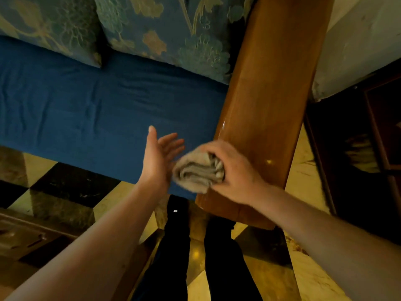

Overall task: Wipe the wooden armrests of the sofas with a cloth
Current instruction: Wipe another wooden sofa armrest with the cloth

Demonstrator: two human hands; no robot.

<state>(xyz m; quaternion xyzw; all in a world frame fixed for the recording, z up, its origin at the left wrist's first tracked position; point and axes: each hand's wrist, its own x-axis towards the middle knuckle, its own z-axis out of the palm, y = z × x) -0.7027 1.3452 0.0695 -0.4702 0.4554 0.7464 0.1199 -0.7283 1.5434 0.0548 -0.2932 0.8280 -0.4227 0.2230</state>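
A wide, glossy brown wooden armrest (273,90) runs from the top right down to the centre, beside the sofa's blue seat (86,114). My right hand (236,170) is shut on a folded beige cloth (197,170), held at the near left edge of the armrest. Just left of the cloth, my left hand (160,155) is open with the palm facing it and the fingers spread, over the front of the blue seat; whether it touches the cloth I cannot tell.
Two blue floral cushions (165,33) lean at the back of the seat. Dark wooden furniture (373,148) stands to the right of the armrest and a low wooden piece (26,233) at the lower left. My dark-trousered legs (195,257) stand on the checkered marble floor (54,192).
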